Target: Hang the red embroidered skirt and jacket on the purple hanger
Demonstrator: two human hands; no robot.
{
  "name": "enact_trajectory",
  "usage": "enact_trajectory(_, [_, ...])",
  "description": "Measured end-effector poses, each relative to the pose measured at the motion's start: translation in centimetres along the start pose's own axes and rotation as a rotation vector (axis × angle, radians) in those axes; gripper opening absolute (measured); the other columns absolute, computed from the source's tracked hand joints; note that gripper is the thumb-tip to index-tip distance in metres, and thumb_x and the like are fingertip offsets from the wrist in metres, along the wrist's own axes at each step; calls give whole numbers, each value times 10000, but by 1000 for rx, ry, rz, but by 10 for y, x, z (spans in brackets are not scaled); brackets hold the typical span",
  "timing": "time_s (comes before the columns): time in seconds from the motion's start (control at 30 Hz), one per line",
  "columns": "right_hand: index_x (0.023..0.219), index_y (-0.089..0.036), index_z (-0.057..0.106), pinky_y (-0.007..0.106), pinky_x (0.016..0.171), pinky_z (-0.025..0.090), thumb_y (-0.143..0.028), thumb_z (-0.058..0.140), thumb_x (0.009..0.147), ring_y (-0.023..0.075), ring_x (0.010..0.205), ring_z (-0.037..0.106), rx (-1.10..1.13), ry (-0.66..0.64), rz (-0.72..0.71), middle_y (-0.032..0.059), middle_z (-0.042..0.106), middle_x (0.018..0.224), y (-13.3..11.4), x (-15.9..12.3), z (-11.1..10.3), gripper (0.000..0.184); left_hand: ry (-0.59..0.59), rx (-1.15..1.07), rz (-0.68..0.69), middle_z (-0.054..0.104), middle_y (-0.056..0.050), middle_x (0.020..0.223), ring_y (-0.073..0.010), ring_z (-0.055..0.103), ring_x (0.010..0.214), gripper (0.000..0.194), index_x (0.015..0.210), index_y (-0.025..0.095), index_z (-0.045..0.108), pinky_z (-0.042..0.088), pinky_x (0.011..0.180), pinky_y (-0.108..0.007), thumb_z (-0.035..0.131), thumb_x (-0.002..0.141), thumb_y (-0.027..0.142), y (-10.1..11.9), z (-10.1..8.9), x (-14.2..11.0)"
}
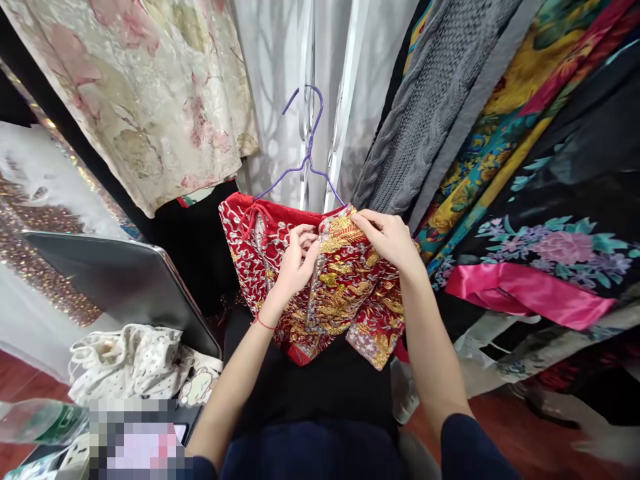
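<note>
A red jacket [345, 293] with dense gold and silver embroidery rests over my lap, with a purple wire hanger [309, 157] inside its neckline. The hanger's hook points up and is hooked on nothing I can see. My left hand [299, 260] is curled at the front opening near the collar, thumb and fingers closed on the cloth edge. On the gold-embroidered shoulder, my right hand [385, 240] pinches the top edge between thumb and fingers. A red cord tie [257, 217] shows at the jacket's left side of the picture.
Garments hang close on both sides: a floral dress [185, 100], a grey knit [440, 87], and a black embroidered garment [560, 233] with a pink band. At left are a dark upright panel [115, 280], a spotted cloth bag [130, 360] and a plastic bottle [45, 420].
</note>
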State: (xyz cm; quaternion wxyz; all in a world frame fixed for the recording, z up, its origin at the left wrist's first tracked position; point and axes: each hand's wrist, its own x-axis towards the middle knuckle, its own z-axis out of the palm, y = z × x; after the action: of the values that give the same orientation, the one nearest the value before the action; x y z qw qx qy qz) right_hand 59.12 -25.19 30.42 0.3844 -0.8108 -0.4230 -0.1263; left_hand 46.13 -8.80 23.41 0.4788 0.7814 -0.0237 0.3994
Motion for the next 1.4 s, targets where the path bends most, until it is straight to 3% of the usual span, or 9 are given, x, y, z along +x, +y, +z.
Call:
enact_trajectory(0.1, [827, -203, 677, 262, 671, 333, -600, 471, 927, 161, 723, 527, 171, -105, -37, -11, 624, 747, 14, 7, -5, 458, -33, -191, -70, 612, -13, 867, -123, 602, 764, 272, 1178, 217, 454, 506, 667, -252, 448, 1000, 423, 5, 2, -4])
enact_trajectory(0.27, [691, -203, 511, 259, 603, 300, -733, 482, 862, 121, 633, 375, 279, -207, -25, -37, 445, 646, 31, 1, -11, 557, -308, -249, -112, 597, 8, 785, -120, 583, 704, 254, 956, 210, 509, 510, 684, -265, 543, 956, 461, 29, 20, -10])
enact_trajectory(0.37, [635, -214, 410, 264, 598, 281, -744, 454, 875, 116, 626, 337, 199, -88, -6, -42, 377, 625, 31, -14, -10, 584, -260, -134, -90, 626, -33, 925, -161, 607, 872, 265, 945, 202, 532, 518, 842, -316, 525, 966, 466, 39, 32, -12])
enact_trajectory(0.5, [609, -226, 324, 273, 574, 256, -762, 396, 885, 114, 603, 310, 158, 82, 21, -40, 314, 598, 42, -29, -4, 607, -160, -125, -97, 615, -91, 1227, -202, 584, 1171, 284, 1162, 201, 536, 457, 1059, -357, 533, 971, 410, 34, 34, -11])
enact_trajectory(0.67, [585, -243, 221, 303, 541, 195, -788, 293, 883, 114, 565, 266, 103, 146, 156, -31, 242, 551, 70, -46, -4, 625, -276, -139, -102, 484, -99, 1490, -210, 434, 1423, 359, 1318, 249, 503, 375, 1174, -377, 479, 998, 411, 19, 24, -12])
enact_trajectory(0.8, [556, -229, 273, 299, 545, 203, -732, 424, 883, 106, 559, 259, 101, 229, 174, -37, 240, 563, 66, -71, -14, 618, -333, -40, -47, 364, -99, 1595, -223, 307, 1510, 396, 1334, 252, 525, 317, 1219, -409, 464, 1001, 457, 12, 26, -15])
enact_trajectory(1.07, [539, -227, 326, 315, 540, 179, -598, 639, 844, 102, 552, 228, 245, 605, 210, -47, 241, 581, 12, -102, -50, 573, -363, 254, 5, 340, -94, 1632, -238, 310, 1517, 512, 1451, 274, 455, 245, 1244, -465, 406, 1008, 527, 17, 27, -20])
enact_trajectory(1.3, [468, -290, 179, 412, 627, 174, -759, 634, 736, 187, 552, 236, 174, 1387, 111, -3, 153, 576, -31, -117, -101, 706, -331, 405, 67, 265, -131, 1664, -227, 202, 1558, 550, 1521, 232, 343, 226, 1239, -488, 346, 1027, 475, 14, 43, -26])
enact_trajectory(1.4, [499, -287, 94, 417, 611, 189, -824, 538, 773, 193, 548, 210, 82, 1483, 104, -11, 106, 563, -52, -121, -92, 749, -317, 378, 47, 265, -126, 1665, -235, 157, 1568, 525, 1509, 227, 374, 181, 1246, -511, 316, 1035, 443, 7, 52, -25])
